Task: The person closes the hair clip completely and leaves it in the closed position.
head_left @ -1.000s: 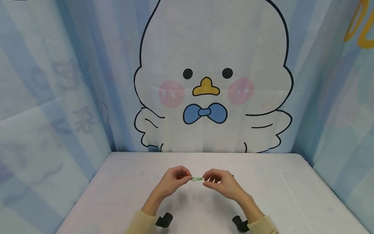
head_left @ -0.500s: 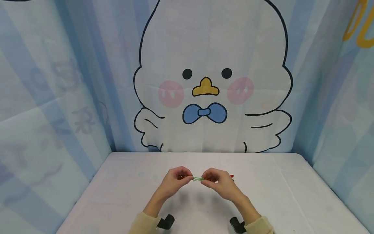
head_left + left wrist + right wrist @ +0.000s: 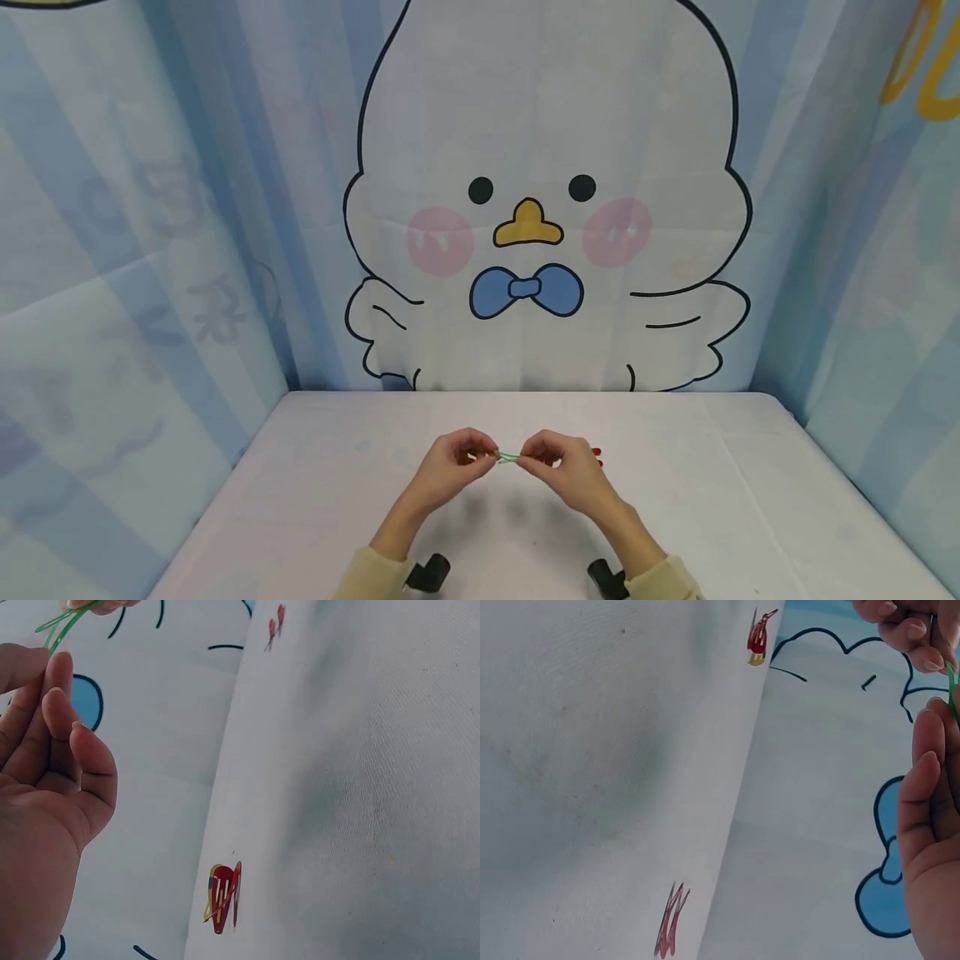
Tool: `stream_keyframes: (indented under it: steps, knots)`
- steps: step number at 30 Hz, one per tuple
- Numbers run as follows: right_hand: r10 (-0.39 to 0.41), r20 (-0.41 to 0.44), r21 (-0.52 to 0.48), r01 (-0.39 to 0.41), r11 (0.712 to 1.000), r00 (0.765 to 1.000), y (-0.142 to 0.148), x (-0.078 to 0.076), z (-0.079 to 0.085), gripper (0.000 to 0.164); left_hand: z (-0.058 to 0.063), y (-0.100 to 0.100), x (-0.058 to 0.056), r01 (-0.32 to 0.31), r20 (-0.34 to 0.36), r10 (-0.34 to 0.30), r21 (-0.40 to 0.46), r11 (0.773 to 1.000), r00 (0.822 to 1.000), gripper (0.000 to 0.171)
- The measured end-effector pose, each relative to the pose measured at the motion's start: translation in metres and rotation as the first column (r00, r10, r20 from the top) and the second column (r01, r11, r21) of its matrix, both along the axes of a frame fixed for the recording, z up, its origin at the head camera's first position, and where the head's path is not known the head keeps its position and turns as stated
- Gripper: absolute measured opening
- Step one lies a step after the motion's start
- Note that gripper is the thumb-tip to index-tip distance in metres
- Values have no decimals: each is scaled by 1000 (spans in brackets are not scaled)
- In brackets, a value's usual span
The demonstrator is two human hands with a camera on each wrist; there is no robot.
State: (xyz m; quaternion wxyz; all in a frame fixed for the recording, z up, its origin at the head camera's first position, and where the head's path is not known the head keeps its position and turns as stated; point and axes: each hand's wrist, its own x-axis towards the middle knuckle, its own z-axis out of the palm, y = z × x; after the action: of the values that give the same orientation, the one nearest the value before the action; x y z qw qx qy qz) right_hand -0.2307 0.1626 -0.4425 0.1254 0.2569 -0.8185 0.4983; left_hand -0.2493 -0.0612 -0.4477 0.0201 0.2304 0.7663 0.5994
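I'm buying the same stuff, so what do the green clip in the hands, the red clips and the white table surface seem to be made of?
Green clip: probably painted metal, since its thin, evenly coloured strips curve stiffly; plastic is possible. Red clips: likely coated metal too, slim, one plainly slotted, but small and blurred. White table surface: apparently matt woven cloth, showing fine grain.
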Motion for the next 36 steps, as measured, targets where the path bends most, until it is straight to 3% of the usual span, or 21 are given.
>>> stream_keyframes:
  steps: [4,7,12,17,20,27,36]
  knots:
    - [-16,-61,2,16,1000,998,-1,-2,-1,9,-4,0,-2,6,-10,-6,-15,1000,1000,17]
    - [-34,-72,10,35,999,997,-1,-3,-2,10,-3,4,-1,-24,-25,23,-38,999,999,17]
    - [-57,-65,5,57,998,996,0,-4,-3,9,12,11,12,-77,-53,74,-40,996,996,12]
    - [-57,-42,-18,56,998,998,0,-3,-4,8,23,13,20,-76,-66,76,-4,997,995,10]
    - [-46,-39,-38,45,998,998,-1,-4,-5,9,18,13,16,-65,-60,66,21,998,996,9]
    - [-59,-68,-51,55,997,996,-5,-6,-6,10,-8,11,-3,-91,-60,94,62,994,994,8]
    - [-117,-77,-38,114,993,990,-11,-8,-9,12,-10,13,-3,-181,-116,188,63,981,975,7]
